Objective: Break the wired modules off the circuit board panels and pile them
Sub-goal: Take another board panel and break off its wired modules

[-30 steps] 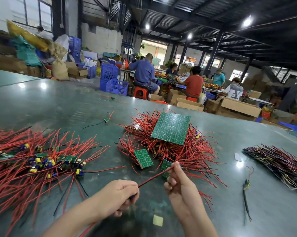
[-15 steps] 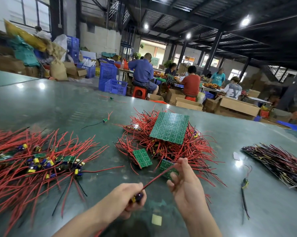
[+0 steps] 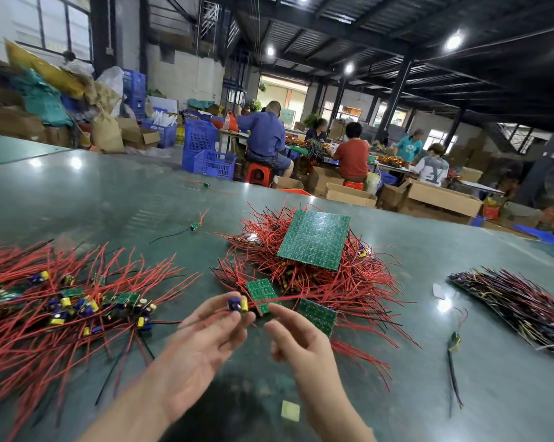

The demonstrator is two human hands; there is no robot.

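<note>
One more module coming free, plenty of panels waiting

The left hand (image 3: 202,342) is pinching a freed wired module (image 3: 237,305) at its fingertips; the right hand (image 3: 296,338) is hovering beside it, fingers loosely curled, holding nothing. A big finished pile (image 3: 62,311) is sitting left on the bench (image 3: 109,205); unbroken panels (image 3: 314,239) are lying on tangled wires farther off.
</note>
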